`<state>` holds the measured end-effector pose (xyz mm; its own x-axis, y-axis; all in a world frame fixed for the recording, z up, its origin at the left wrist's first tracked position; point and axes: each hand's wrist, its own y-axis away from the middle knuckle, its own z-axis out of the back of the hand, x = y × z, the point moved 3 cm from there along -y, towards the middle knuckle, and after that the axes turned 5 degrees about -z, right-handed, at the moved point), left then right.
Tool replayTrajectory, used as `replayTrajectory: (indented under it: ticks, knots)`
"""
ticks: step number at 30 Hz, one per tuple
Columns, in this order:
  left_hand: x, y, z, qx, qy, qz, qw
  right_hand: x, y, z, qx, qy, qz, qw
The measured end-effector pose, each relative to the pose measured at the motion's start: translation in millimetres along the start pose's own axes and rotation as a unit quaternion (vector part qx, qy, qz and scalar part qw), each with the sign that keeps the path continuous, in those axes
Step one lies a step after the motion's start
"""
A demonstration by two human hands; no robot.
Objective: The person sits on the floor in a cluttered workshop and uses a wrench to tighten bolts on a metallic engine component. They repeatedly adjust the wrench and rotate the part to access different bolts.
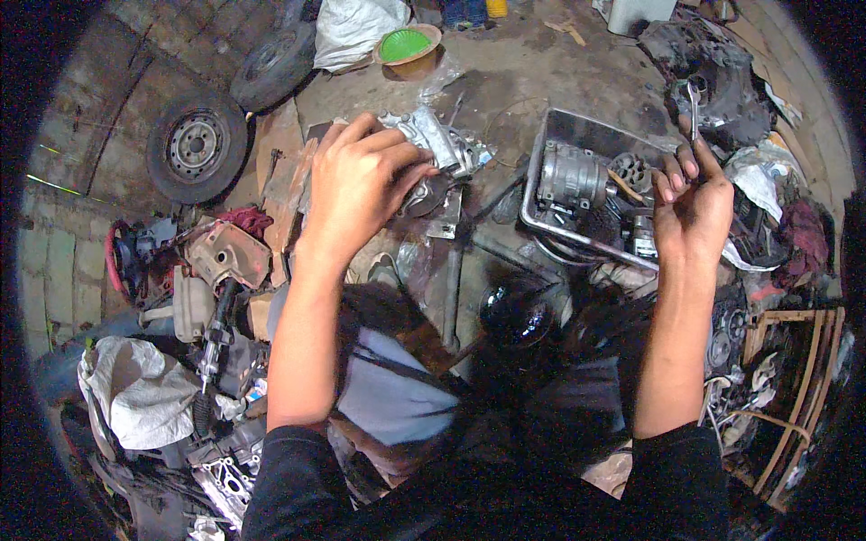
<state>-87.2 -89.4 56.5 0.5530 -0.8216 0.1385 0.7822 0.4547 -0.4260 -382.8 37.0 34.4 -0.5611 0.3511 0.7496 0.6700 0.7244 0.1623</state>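
Note:
My right hand [693, 212] is raised at the right with a combination wrench [694, 106] held between its fingers, ring end pointing up and away. The lower fingers of that hand curl loosely toward the palm. On the left, my left hand [365, 176] is bent over a silver metal machine housing [433, 140] on the ground. Its fingers are curled and pinched together at the housing's near side; what they grip is hidden behind them. Between the hands stands a metal-rimmed bin [530, 194] holding a grey cylindrical compressor [574, 176] and a toothed round part [629, 167].
Two tyres, one on a steel wheel [194, 146], lean by the left wall. A brown bowl with a green inside [404, 45] and a white sack [356, 32] stand farther back. Greasy machinery [708, 77] lies far right; a wooden frame [798, 397] sits nearer. Loose parts crowd the left.

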Motion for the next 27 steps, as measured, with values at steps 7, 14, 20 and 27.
replayTrajectory:
  ticks: [7, 14, 20, 27]
  knots:
    - [1.2, -2.9, 2.4, 0.041, 0.006, -0.011, 0.999, 5.6, 4.8, -7.0, -0.041, 0.023, -0.009, 0.999]
    - [-1.6, -7.9, 3.6, 0.006, 0.038, 0.001, 0.999, -3.2, -1.4, 6.2, 0.004, 0.004, -0.020, 1.000]
    - [0.0, -6.5, 4.6, -0.007, 0.036, -0.017, 0.999, -5.2, 6.8, -7.2, -0.019, 0.018, -0.039, 0.999]
    - [-4.2, -9.4, 5.9, 0.030, 0.048, 0.018, 0.998, -15.4, 7.5, -6.2, -0.010, 0.035, -0.044, 0.998]
